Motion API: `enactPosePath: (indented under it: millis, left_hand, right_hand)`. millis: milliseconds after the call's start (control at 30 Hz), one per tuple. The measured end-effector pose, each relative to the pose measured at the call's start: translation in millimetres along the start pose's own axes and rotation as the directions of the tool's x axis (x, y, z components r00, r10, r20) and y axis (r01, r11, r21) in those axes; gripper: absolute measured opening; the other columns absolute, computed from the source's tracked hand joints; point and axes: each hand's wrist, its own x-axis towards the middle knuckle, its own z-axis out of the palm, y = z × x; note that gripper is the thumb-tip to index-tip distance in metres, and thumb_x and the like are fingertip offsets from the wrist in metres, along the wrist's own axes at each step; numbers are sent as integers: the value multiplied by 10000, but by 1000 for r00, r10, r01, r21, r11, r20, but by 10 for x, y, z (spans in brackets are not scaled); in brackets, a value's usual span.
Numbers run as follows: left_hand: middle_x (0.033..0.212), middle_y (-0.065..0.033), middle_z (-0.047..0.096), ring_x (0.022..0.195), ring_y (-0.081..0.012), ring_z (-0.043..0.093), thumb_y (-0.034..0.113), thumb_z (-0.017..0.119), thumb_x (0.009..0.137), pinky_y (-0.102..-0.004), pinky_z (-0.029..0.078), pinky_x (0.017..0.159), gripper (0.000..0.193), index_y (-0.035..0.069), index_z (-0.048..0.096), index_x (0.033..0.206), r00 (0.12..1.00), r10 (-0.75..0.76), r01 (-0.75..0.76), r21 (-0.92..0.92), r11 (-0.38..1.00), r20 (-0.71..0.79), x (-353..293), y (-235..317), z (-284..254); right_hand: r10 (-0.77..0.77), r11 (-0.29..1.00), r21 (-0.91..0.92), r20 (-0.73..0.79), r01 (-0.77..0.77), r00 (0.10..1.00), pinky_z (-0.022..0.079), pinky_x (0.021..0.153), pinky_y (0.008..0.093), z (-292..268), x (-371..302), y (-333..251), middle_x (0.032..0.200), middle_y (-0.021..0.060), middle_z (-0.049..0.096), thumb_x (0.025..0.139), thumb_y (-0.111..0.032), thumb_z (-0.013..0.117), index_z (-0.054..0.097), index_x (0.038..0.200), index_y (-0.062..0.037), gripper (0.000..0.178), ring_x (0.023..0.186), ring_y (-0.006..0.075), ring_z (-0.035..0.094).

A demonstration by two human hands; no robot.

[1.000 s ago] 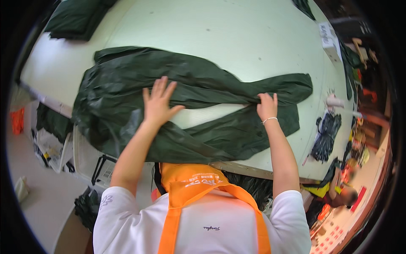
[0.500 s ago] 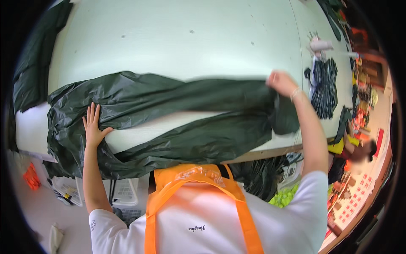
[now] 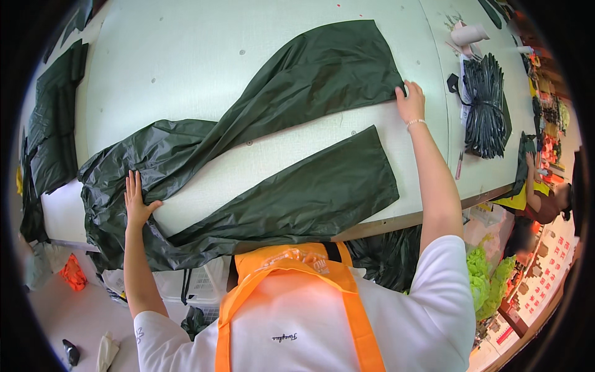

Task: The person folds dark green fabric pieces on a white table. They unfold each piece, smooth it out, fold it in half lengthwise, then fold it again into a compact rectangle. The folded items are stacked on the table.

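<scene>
Dark green, shiny trousers [image 3: 310, 74] lie across the pale table, their two legs spread apart toward the right. The far leg slants away from me; the near leg [image 3: 322, 186] lies along the table's front edge. My left hand [image 3: 139, 201] rests flat on the crumpled upper part at the left, fingers stretched out. At the hem corner of the far leg, my right hand [image 3: 411, 104] has the cloth between thumb and fingers. Part of the crumpled cloth hangs over the table's near edge.
A tied bundle of dark strips [image 3: 484, 108] lies at the right, near a white roll [image 3: 469, 34] and a small pink-handled tool [image 3: 459, 166]. Folded dark cloth [image 3: 54, 118] is stacked at the left edge. White baskets [image 3: 192, 282] stand below; another person [image 3: 548, 201] is at far right.
My right hand has moved the far trouser leg forward, away from me, and its end now lies spread out. The near leg's hem is uncovered. My left hand stays on the cloth.
</scene>
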Motion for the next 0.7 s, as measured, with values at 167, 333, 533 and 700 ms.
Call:
enactPosePath:
  millis: [167,333,533,700]
  left_hand:
    - [1532,-91,139,1384,-363,167,502,786,506,-548,252,1043,1184,146,190,1465,1000,14,-14,16,1000,-5,40,21,6]
    - [1532,-89,137,1381,-366,171,543,775,481,-557,265,1031,1212,158,184,1467,1000,8,-8,1,1000,-28,0,-6,19]
    - [1539,-71,116,1393,-355,143,524,791,499,-625,232,1011,1206,188,164,1472,997,-73,71,-39,997,-40,-75,-59,83]
    - [1545,-53,91,1406,-336,95,524,815,454,-659,162,1018,1263,197,146,1475,988,-134,127,-82,988,-83,104,187,24]
  right_hand:
    - [211,977,-42,143,-207,967,443,907,398,68,462,-360,1112,187,608,785,-336,662,598,1109,-10,464,1051,347,551]
    - [156,985,-125,313,-123,937,474,784,400,-295,486,-336,989,196,643,808,-382,628,617,991,-2,421,893,337,607]
    - [-191,981,-26,97,194,977,455,840,355,-1823,526,-830,1011,188,647,909,-327,503,624,1016,32,394,953,283,604]
    - [-288,932,-256,-93,257,953,458,830,363,-2377,312,-720,973,222,648,909,-227,499,658,966,20,300,900,337,608]
